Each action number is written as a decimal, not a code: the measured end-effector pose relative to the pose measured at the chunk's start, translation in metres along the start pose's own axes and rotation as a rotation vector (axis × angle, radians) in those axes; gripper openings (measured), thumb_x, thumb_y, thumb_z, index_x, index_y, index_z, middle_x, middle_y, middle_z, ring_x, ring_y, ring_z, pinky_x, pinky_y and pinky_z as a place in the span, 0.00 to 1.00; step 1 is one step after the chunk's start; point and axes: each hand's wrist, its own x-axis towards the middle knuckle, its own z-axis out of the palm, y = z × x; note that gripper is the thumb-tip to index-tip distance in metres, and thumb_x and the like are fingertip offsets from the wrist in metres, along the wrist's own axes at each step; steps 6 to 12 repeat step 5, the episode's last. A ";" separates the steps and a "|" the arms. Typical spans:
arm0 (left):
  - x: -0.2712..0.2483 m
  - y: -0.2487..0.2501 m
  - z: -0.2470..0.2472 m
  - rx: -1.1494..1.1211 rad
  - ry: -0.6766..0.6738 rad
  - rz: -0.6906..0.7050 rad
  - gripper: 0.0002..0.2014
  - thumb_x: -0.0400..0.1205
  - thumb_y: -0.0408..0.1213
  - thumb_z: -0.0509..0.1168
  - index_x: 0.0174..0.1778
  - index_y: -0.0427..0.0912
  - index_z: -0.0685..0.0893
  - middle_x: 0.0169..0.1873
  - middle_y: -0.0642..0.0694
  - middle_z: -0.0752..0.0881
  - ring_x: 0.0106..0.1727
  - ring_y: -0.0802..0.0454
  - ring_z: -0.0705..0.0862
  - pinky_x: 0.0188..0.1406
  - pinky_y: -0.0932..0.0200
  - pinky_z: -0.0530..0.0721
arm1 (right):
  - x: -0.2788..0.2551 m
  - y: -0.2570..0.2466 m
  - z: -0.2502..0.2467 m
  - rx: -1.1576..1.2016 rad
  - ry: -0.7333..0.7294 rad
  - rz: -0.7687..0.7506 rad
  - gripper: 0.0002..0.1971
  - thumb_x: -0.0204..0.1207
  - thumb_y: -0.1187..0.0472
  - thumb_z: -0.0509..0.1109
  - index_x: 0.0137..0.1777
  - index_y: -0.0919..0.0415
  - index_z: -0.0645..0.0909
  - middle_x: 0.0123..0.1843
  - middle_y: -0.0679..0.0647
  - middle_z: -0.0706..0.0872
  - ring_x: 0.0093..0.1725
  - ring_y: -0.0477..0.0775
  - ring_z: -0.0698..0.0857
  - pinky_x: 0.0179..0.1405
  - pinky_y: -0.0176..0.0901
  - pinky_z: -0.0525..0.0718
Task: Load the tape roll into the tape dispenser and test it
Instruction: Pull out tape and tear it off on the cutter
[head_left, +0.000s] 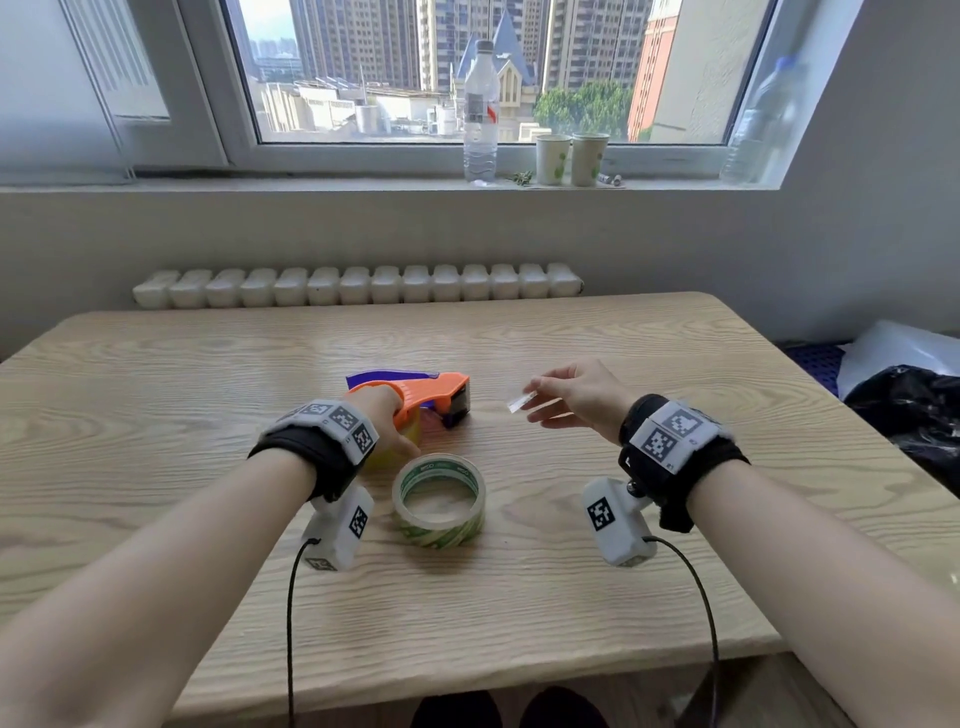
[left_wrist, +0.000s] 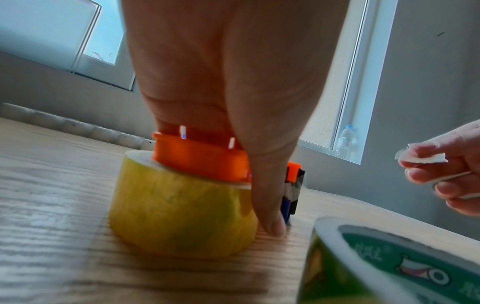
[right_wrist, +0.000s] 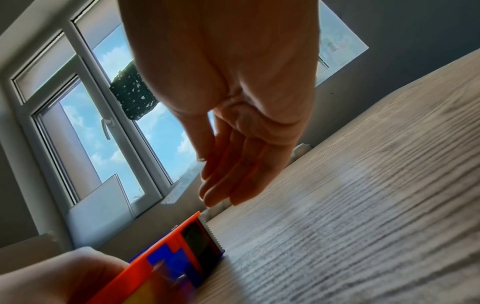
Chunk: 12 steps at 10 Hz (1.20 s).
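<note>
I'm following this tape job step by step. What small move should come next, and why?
Probably set the cut tape strip down on the table: the right hand pinches it clear of the dispenser, which the left hand holds, already loaded.

Left hand (head_left: 382, 415) covers the rear of the tape dispenser (head_left: 431, 397), hiding most of the yellow tape roll (left_wrist: 182, 209) under it in the head view. Green tape roll (left_wrist: 389, 263) cut off by the left wrist picture's bottom-right corner, print blurred. Right hand (head_left: 576, 397) pinches a tape scrap (head_left: 521, 402); scrap hidden in the right wrist view. Dispenser blurred there, cut by the bottom edge.
</note>
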 end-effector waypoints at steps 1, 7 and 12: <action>-0.002 0.002 -0.002 -0.001 -0.008 -0.016 0.26 0.65 0.55 0.75 0.52 0.41 0.81 0.48 0.44 0.86 0.50 0.46 0.85 0.50 0.54 0.84 | -0.002 0.002 0.006 -0.054 -0.020 0.001 0.10 0.82 0.64 0.61 0.43 0.65 0.82 0.39 0.56 0.87 0.35 0.51 0.86 0.38 0.38 0.84; -0.041 -0.001 -0.016 -0.092 0.059 0.040 0.17 0.78 0.49 0.65 0.50 0.37 0.85 0.42 0.43 0.85 0.42 0.49 0.79 0.41 0.57 0.76 | -0.033 -0.009 0.017 -0.142 -0.028 -0.048 0.11 0.83 0.64 0.60 0.41 0.64 0.80 0.37 0.55 0.85 0.34 0.50 0.85 0.36 0.37 0.82; -0.041 -0.001 -0.016 -0.092 0.059 0.040 0.17 0.78 0.49 0.65 0.50 0.37 0.85 0.42 0.43 0.85 0.42 0.49 0.79 0.41 0.57 0.76 | -0.033 -0.009 0.017 -0.142 -0.028 -0.048 0.11 0.83 0.64 0.60 0.41 0.64 0.80 0.37 0.55 0.85 0.34 0.50 0.85 0.36 0.37 0.82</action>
